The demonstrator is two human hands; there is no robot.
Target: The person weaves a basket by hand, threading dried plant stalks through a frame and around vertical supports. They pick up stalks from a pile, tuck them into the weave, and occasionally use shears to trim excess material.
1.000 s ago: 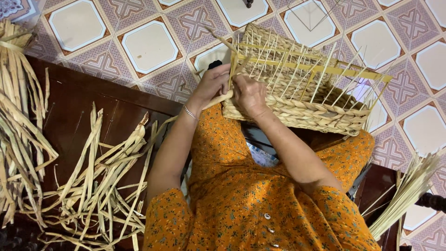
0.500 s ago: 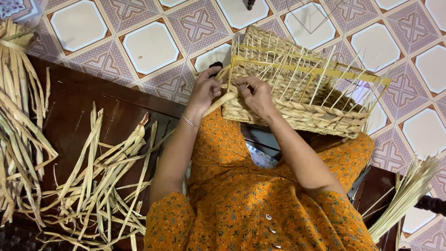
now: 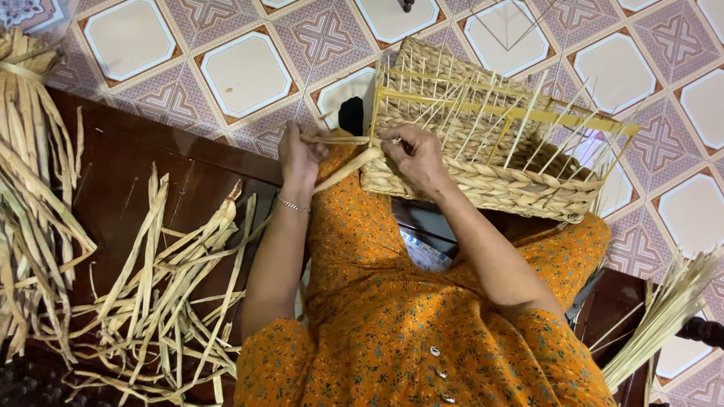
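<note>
Pulling taut: left hand (image 3: 300,154) has drawn the fibre strand (image 3: 348,167) leftward, fingers clenched on it. Right hand (image 3: 417,154) stays pinching the strand at the basket (image 3: 490,181) corner, so the weave row is tightening.

— How are the person's arms lying?
— Both are reaching forward from the near edge, elbows bent, forearms converging toward the far middle.
— And the hands?
— The left hand (image 3: 300,154) is curling closed in a fist, a thin bracelet circling its wrist. The right hand (image 3: 417,157) is sitting just beside it, fingers (image 3: 398,137) bending inward, pinching.
</note>
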